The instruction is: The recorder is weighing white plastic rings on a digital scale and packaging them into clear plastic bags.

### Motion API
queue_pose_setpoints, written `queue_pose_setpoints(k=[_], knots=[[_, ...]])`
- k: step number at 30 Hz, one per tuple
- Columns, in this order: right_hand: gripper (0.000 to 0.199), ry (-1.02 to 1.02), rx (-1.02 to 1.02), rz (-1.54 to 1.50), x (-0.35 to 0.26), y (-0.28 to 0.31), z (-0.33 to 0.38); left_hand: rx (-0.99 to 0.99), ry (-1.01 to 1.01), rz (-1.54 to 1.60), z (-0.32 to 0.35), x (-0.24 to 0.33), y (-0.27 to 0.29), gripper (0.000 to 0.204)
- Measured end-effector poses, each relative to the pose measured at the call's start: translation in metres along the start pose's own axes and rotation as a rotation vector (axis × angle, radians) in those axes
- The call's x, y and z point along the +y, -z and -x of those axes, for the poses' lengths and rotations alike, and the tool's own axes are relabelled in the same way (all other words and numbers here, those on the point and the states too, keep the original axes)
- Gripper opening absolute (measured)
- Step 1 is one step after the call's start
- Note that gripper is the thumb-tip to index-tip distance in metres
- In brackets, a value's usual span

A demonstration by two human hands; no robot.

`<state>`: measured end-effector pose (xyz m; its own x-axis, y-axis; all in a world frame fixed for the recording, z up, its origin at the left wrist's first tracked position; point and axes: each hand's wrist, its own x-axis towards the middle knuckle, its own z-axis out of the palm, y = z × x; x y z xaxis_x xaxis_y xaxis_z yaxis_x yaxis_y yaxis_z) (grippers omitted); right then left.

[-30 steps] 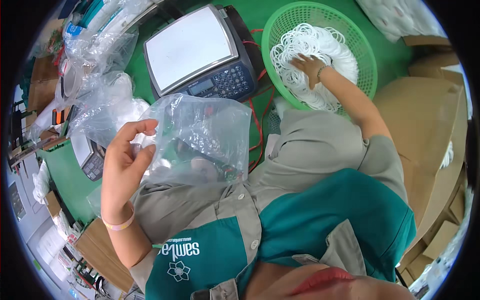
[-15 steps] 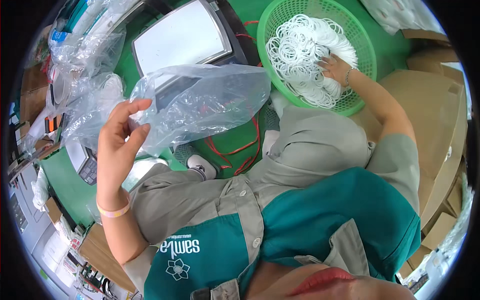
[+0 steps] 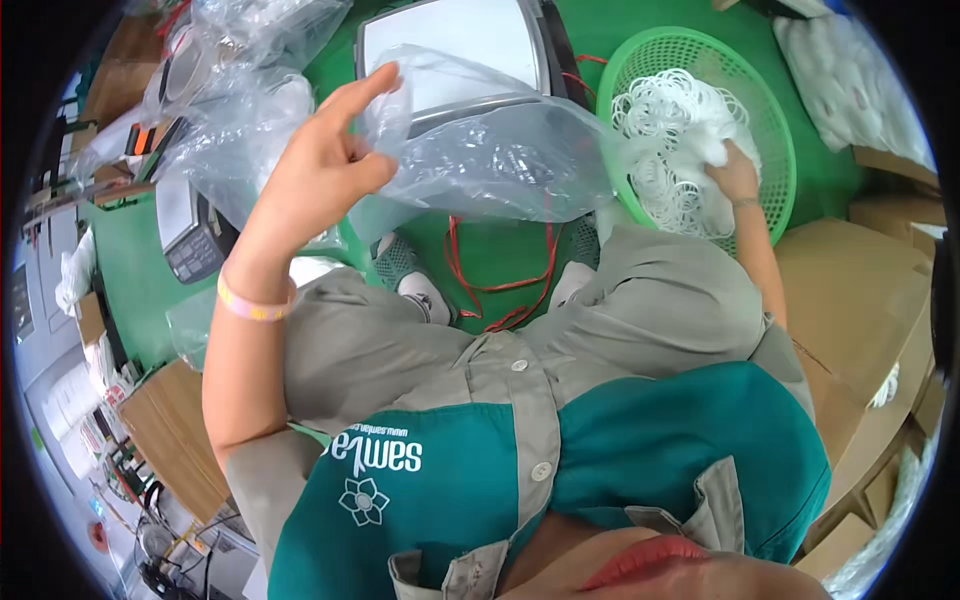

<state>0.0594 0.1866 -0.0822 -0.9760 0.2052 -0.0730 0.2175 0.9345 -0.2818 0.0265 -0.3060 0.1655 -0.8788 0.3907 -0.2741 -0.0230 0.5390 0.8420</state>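
Left hand [image 3: 320, 175] pinches the mouth of a clear plastic bag [image 3: 490, 160], held raised over the scale [image 3: 450, 45]. Right hand [image 3: 735, 175] closes on white rings [image 3: 670, 120] inside the green basket [image 3: 775, 110] beside the scale.

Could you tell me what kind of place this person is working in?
Probably a small packing or assembly workshop. The left hand holds up a clear plastic bag, the right hand digs into white rings in a green basket, and a weighing scale sits ahead, with cardboard boxes alongside.
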Motion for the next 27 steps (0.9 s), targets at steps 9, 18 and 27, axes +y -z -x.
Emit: queue_pose_setpoints(k=[9, 18, 27], knots=[[0.038, -0.053, 0.525, -1.075, -0.064, 0.09, 0.017, -0.129, -0.031, 0.273, -0.019, 0.02, -0.018, 0.082], [0.046, 0.668, 0.252, -0.72, -0.222, 0.15, 0.046, -0.24, -0.064, 0.422, -0.032, 0.049, -0.044, 0.088], [0.033, 0.769, -0.652, -0.195, -0.244, 0.149, 0.022, -0.306, -0.097, 0.37, -0.014, 0.047, -0.055, 0.078]])
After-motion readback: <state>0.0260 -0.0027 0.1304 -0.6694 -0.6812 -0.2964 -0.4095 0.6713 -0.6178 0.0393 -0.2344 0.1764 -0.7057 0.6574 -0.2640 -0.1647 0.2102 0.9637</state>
